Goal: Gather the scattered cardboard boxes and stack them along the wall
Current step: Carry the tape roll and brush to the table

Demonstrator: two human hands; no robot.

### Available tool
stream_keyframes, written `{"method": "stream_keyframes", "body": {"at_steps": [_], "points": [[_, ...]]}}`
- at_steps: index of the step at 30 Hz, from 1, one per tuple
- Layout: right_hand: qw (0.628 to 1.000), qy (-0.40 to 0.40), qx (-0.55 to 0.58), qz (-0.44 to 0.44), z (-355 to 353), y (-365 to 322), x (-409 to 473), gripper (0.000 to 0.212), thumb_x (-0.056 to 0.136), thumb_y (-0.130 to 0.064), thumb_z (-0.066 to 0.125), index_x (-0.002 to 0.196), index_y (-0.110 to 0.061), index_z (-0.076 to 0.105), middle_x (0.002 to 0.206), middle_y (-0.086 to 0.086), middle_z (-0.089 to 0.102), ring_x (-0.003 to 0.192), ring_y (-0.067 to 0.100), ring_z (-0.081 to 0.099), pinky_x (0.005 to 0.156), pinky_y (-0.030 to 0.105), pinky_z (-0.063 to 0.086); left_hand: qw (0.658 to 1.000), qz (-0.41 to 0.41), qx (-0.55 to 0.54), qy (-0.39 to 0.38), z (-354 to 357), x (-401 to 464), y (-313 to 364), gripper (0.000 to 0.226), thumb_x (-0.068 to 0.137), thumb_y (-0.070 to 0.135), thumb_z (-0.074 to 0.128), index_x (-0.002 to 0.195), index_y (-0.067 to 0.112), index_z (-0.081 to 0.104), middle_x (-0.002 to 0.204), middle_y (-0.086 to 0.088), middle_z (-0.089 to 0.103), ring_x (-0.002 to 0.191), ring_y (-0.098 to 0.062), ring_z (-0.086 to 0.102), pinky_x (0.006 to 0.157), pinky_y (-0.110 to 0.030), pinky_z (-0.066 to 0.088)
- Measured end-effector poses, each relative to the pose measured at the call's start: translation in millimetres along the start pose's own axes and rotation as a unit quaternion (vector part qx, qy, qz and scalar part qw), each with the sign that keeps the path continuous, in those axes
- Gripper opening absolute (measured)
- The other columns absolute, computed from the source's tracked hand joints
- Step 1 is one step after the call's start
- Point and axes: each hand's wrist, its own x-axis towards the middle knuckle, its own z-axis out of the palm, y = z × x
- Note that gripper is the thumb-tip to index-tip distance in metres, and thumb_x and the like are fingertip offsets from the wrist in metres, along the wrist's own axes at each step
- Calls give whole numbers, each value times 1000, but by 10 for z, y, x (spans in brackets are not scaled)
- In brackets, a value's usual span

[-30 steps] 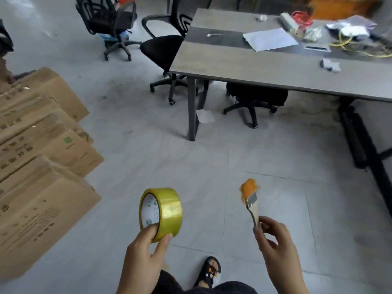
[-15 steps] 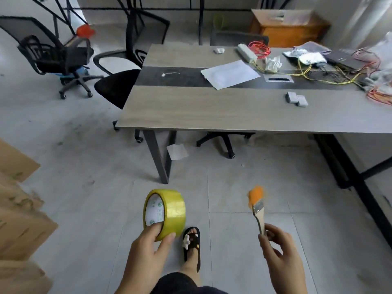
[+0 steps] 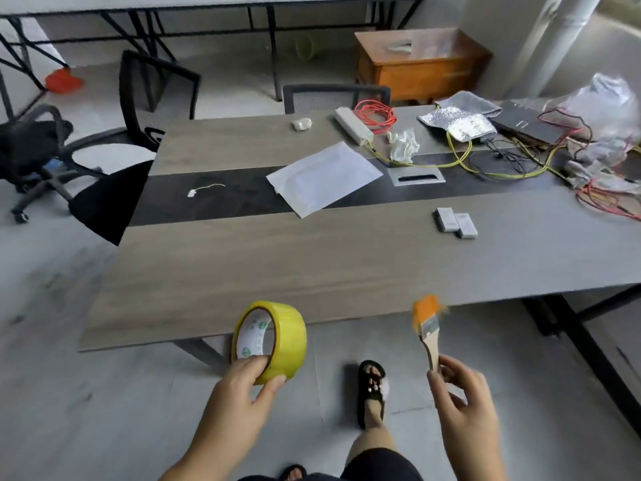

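The tabletop [image 3: 312, 265] had drawn closer; left hand [image 3: 239, 394] gripped a tape roll [image 3: 277, 338], right hand [image 3: 461, 400] pinched a brush [image 3: 428, 328].

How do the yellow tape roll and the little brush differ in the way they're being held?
The tape roll is a wide yellow ring; the brush is thin, with orange bristles and a wooden handle. The left hand hooks its fingers through the roll's hole; the right hand pinches the brush's handle end, bristles up. Both are held before the table edge.

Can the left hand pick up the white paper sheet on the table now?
Probably not: the left hand already grips the yellow tape roll, and the white paper sheet lies far across the table.
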Motion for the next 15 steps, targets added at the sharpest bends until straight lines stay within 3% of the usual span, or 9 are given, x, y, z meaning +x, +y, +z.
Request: {"method": "stream_keyframes", "body": {"at_steps": [2,4,6,10,12,15], "points": [[1000,0,-4,-3,20,-11,302,29,85,-2,64,90,-30,61,93,-1,54,89,-6,55,69,2,45,1000,20,19,-13,60,260,91,11,77,43,53,85,51,51,89,38,54,79,18,49,68,-1,35],[1000,-5,-29,-2,7,11,858,21,86,-6,64,95,-25,63,93,-1,53,86,-7,56,67,0,43,1000,5,19,-17,309,697,148,7,78,41,53,82,46,50,82,31,56,76,13,49,66,-4,35],[997,-19,-70,5,7,34,1459,16,87,-11,64,99,-22,64,92,0,54,80,-1,59,64,6,43,999,-13,27,-18,535,1143,261,17,76,49,45,85,35,49,70,22,53,75,2,49,66,-10,36],[984,-78,-156,22,134,109,2540,17,90,-19,61,106,-16,65,99,2,53,85,16,59,71,26,38,996,-38,69,-44,972,1985,416,22,80,42,47,75,22,54,71,16,48,77,-14,50,67,-26,38],[973,-98,-209,26,262,172,2974,21,91,-21,59,109,-13,65,105,4,51,84,17,57,73,26,38,992,-48,104,-56,1161,2329,450,22,85,30,52,84,10,60,80,5,57,87,-24,54,72,-34,42],[954,-125,-269,41,496,230,3428,24,92,-25,55,111,-14,66,109,7,51,89,24,57,72,29,41,981,-71,165,-73,1391,2767,484,16,92,20,55,101,8,62,104,-6,63,104,-27,54,82,-35,42]]}}
